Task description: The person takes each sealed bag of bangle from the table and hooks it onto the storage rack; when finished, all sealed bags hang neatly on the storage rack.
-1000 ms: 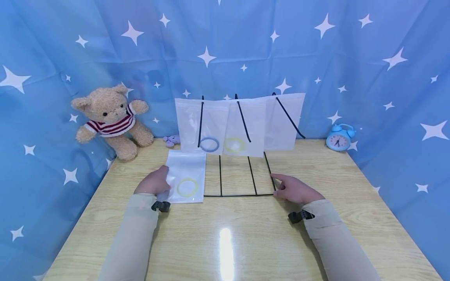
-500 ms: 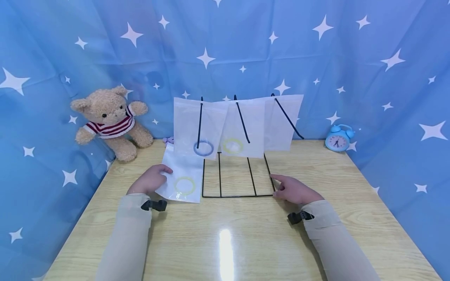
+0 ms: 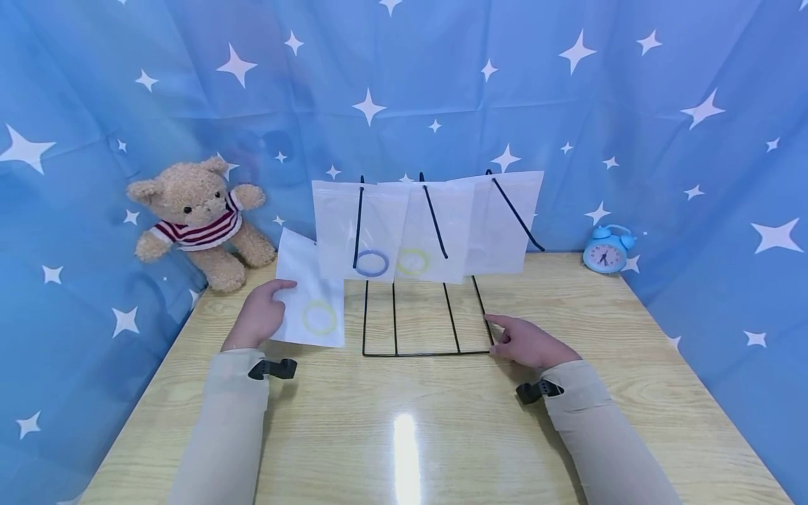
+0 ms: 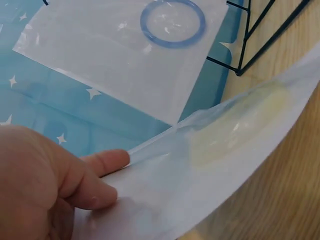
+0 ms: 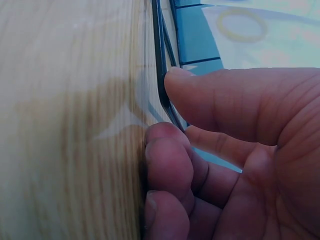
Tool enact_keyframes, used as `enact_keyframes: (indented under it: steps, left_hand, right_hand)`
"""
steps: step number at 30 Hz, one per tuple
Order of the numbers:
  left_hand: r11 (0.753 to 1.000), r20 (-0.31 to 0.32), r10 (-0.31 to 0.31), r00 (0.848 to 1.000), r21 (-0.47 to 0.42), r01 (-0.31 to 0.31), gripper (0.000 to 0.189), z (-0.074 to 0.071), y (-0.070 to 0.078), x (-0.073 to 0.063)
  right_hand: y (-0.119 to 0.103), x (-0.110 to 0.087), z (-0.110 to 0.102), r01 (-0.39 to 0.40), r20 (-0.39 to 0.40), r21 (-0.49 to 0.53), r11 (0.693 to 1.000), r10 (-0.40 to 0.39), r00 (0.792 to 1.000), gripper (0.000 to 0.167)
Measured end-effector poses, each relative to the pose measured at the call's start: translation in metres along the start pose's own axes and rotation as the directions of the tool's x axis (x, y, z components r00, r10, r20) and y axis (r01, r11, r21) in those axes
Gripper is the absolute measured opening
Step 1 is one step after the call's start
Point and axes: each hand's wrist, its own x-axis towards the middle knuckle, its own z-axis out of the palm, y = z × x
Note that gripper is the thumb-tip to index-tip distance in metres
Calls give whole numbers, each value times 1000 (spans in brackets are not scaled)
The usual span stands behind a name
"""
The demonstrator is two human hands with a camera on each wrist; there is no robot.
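Note:
My left hand (image 3: pixel 254 315) pinches the left edge of a white zip bag (image 3: pixel 292 280) with a yellow ring (image 3: pixel 319 318) in it. In the left wrist view the bag (image 4: pixel 150 200) bows, with thumb and a finger at its edge. The bag's upper right part lies behind a hanging bag (image 3: pixel 341 221) with a blue ring (image 3: pixel 372 263). My right hand (image 3: pixel 527 341) holds the front right corner of the black wire rack (image 3: pixel 429 354). In the right wrist view the thumb presses on the rack's wire (image 5: pixel 161 65), the other fingers curled below.
Beside the blue-ring bag hang another bag (image 3: pixel 448 224) with a yellow ring and a third white bag (image 3: pixel 505 231), on the rack's black hooks. A teddy bear (image 3: pixel 196 210) sits at the back left. A blue alarm clock (image 3: pixel 607 251) stands at the back right.
My left hand has carried the yellow-ring bag left and upward, off the rack's base, and the bag has tilted. The blue-ring bag swung a little. My right hand stays on the rack.

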Motion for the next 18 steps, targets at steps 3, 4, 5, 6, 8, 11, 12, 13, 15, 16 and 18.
enact_keyframes:
  steps: [3, 4, 5, 6, 8, 11, 12, 13, 15, 16, 18]
  left_hand:
    - [999, -63, 28, 998, -18, -29, 61, -3, 4, -2]
    - [999, -88, 39, 995, -27, -41, 61, -3, 6, -3]
    - [998, -110, 50, 993, -33, -54, 61, -4, 7, -4]
    - [997, -132, 58, 989, -44, -65, 61, -4, 9, -4]
    - [994, -180, 76, 981, -58, -88, 61, -5, 11, -6]
    - [990, -243, 85, 966, -85, -109, 61, -5, 15, -9]
    - [989, -269, 88, 959, -90, -116, 60, -4, 16, -10]
    - [988, -291, 87, 953, -98, -120, 60, -4, 17, -11]
    - [986, -335, 75, 939, -115, -120, 59, -4, 19, -12]
    - [985, -364, 70, 929, -121, -122, 59, -3, 19, -13]
    - [982, -416, 59, 908, -139, -128, 58, -4, 19, -14]
  right_hand:
    - [0, -1, 0, 2, 2, 7, 1000, -2, 1000, 76]
    - [0, -1, 0, 2, 2, 8, 1000, -2, 1000, 76]
    - [0, -1, 0, 4, 2, 7, 1000, -4, 1000, 76]
    - [0, -1, 0, 4, 1, 5, 1000, -4, 1000, 75]
    - [0, -1, 0, 2, -2, 3, 1000, -2, 1000, 75]
    - [0, -1, 1, 1, -2, 3, 1000, -1, 1000, 75]
    - [0, -1, 1, 0, -2, 3, 1000, 0, 1000, 75]
    - [0, -1, 1, -1, -2, 4, 1000, 1, 1000, 75]
    - [0, -1, 1, -1, -3, 5, 1000, 1, 1000, 75]
    - [0, 0, 1, -1, -3, 4, 1000, 1, 1000, 75]
    - [0, 0, 1, -1, -3, 3, 1000, 1, 1000, 75]
